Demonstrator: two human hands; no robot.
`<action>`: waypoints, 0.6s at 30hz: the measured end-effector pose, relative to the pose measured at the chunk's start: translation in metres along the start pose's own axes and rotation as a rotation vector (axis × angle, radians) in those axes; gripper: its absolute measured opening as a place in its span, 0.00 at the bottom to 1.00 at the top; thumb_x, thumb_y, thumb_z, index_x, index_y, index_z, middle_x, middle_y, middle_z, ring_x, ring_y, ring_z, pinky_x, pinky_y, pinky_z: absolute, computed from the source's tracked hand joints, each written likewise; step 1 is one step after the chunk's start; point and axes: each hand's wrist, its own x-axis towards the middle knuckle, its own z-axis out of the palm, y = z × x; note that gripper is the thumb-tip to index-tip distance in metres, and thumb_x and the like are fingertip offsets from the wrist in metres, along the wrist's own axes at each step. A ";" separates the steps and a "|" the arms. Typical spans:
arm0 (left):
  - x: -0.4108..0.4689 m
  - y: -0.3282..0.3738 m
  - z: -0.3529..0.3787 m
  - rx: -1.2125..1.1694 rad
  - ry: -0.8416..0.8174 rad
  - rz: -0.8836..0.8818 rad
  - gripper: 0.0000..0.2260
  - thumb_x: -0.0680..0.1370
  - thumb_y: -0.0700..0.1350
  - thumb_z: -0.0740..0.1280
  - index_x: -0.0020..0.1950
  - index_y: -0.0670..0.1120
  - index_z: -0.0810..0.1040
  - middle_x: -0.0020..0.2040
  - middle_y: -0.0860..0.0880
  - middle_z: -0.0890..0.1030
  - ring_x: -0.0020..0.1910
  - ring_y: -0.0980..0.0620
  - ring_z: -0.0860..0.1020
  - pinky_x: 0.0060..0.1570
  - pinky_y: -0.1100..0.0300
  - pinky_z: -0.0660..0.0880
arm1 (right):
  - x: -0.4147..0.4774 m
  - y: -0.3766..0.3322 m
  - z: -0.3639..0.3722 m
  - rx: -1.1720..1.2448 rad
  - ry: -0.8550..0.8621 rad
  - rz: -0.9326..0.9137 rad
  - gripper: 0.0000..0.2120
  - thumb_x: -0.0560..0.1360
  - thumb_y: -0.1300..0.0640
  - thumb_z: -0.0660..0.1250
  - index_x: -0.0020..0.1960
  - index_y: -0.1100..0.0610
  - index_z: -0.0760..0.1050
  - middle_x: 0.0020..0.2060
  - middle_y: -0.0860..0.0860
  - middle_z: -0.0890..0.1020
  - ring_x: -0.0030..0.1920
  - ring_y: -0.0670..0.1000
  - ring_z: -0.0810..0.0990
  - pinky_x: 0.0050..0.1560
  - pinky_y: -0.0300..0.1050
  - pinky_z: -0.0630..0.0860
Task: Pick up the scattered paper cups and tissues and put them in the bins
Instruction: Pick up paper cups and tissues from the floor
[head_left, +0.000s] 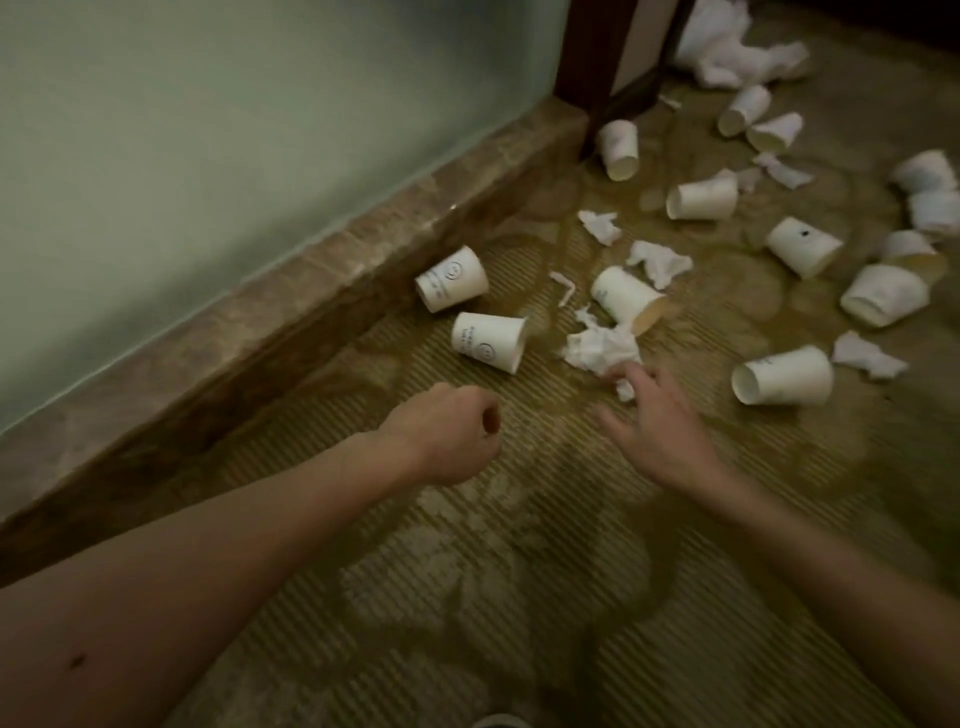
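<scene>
Several white paper cups lie on their sides across the patterned carpet, among them one just beyond my left hand and one to the right of my right hand. Crumpled white tissues are scattered between them. My right hand reaches forward with its fingers spread, and its fingertips touch the crumpled tissue and a small scrap. My left hand is curled into a fist above the carpet and holds nothing. No bin is in view.
A pale green wall with a brown stone skirting runs along the left. A dark wooden furniture leg stands at the far corner, with a larger heap of tissues beside it. Bare carpet lies between my forearms.
</scene>
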 end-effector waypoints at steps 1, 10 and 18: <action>0.015 0.007 0.005 -0.020 -0.014 0.002 0.08 0.77 0.51 0.65 0.55 0.54 0.78 0.54 0.50 0.81 0.53 0.49 0.78 0.55 0.51 0.77 | 0.010 0.011 0.000 -0.016 -0.002 0.030 0.18 0.77 0.46 0.66 0.65 0.47 0.71 0.66 0.54 0.66 0.67 0.55 0.67 0.64 0.50 0.66; 0.109 0.039 0.037 -0.183 0.086 -0.039 0.19 0.78 0.45 0.66 0.69 0.49 0.72 0.67 0.44 0.75 0.62 0.46 0.76 0.63 0.48 0.74 | 0.081 0.034 0.028 -0.144 -0.140 0.008 0.27 0.77 0.40 0.62 0.74 0.41 0.63 0.79 0.54 0.49 0.77 0.60 0.52 0.73 0.63 0.57; 0.138 0.038 0.039 -0.312 0.107 -0.060 0.20 0.80 0.42 0.63 0.72 0.49 0.68 0.68 0.44 0.72 0.57 0.51 0.75 0.56 0.56 0.73 | 0.121 0.048 0.043 -0.105 -0.027 -0.001 0.15 0.79 0.55 0.67 0.64 0.54 0.77 0.65 0.55 0.72 0.65 0.57 0.70 0.65 0.50 0.67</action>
